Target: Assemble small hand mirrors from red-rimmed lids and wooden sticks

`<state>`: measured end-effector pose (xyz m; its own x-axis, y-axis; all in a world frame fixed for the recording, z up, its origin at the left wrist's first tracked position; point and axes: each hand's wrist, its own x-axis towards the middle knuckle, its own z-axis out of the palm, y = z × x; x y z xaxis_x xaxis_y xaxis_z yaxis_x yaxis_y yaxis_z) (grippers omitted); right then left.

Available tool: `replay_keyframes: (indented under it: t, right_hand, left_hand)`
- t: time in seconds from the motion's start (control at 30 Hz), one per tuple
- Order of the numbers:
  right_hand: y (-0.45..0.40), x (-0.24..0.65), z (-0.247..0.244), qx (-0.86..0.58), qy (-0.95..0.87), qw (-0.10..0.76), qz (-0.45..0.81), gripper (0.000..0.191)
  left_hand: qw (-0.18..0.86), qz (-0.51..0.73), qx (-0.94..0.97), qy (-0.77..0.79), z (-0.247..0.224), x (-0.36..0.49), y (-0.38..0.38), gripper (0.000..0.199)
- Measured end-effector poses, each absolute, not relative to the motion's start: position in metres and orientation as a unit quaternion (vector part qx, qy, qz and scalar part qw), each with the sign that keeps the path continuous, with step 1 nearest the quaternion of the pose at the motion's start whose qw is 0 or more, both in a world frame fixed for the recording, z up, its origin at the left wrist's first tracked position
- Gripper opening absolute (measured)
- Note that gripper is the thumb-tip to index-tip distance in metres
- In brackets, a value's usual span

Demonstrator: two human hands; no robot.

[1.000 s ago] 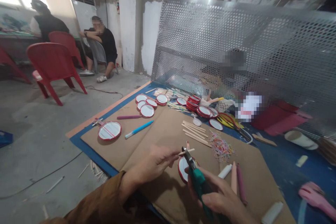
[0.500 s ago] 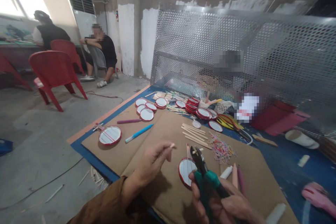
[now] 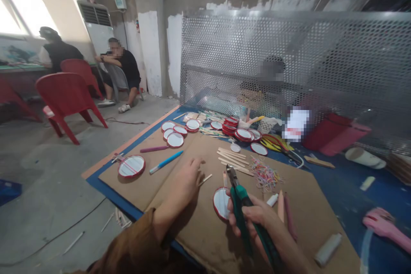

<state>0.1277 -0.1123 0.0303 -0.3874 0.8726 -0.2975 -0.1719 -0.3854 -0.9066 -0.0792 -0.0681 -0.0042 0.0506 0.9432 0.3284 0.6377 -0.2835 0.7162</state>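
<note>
My right hand (image 3: pixel 257 222) is wrapped round green-handled cutting pliers (image 3: pixel 240 197), jaws pointing up and away. Just left of the pliers, a red-rimmed white disc (image 3: pixel 221 202) with a small stick at its top lies on the cardboard (image 3: pixel 195 233). My left hand (image 3: pixel 183 184) is low over the cardboard, fingers bent; a short stick piece (image 3: pixel 205 180) shows beside its fingertips, and whether they touch it I cannot tell. Beyond the pliers are flat wooden sticks (image 3: pixel 233 158) and a heap of coloured bands (image 3: pixel 265 174).
A blue pen (image 3: pixel 166 162) and a disc with a crossed stick (image 3: pixel 131 166) lie at the left. More red-rimmed discs (image 3: pixel 175 139) are farther back. A perforated metal panel (image 3: pixel 218 51) stands behind the table. A pink tool (image 3: pixel 385 227) is at the right. Two people sit at the far left.
My left hand has lowered toward the cardboard, and the small piece at its fingertips is no longer raised. The pliers have shifted left and point more upward. The view has shifted slightly.
</note>
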Motion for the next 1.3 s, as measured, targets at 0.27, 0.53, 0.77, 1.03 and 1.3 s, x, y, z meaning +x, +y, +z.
replay_keyframes:
  t: [0.27, 0.53, 0.77, 1.03, 1.3]
  right_hand:
    - [-0.120, 0.114, 0.032, -0.421, -0.470, 0.288, 0.720, 0.039]
    - [-0.128, 0.110, 0.019, -0.431, -0.469, 0.277, 0.719, 0.038]
    - [-0.128, 0.109, 0.008, -0.427, -0.471, 0.272, 0.722, 0.040]
    - [-0.131, 0.107, 0.025, -0.406, -0.474, 0.278, 0.730, 0.036]
    - [-0.128, 0.132, 0.055, -0.463, -0.469, 0.309, 0.686, 0.043]
  left_hand:
    - [0.188, 0.491, 0.717, 0.457, 0.005, -0.086, -0.083, 0.009]
    - [0.177, 0.493, 0.741, 0.421, 0.005, -0.085, -0.085, 0.018]
    - [0.164, 0.494, 0.753, 0.403, 0.004, -0.086, -0.083, 0.015]
    - [0.135, 0.530, 0.717, 0.432, 0.005, -0.083, -0.092, 0.013]
    - [0.332, 0.621, 0.499, 0.505, 0.011, -0.093, -0.089, 0.020]
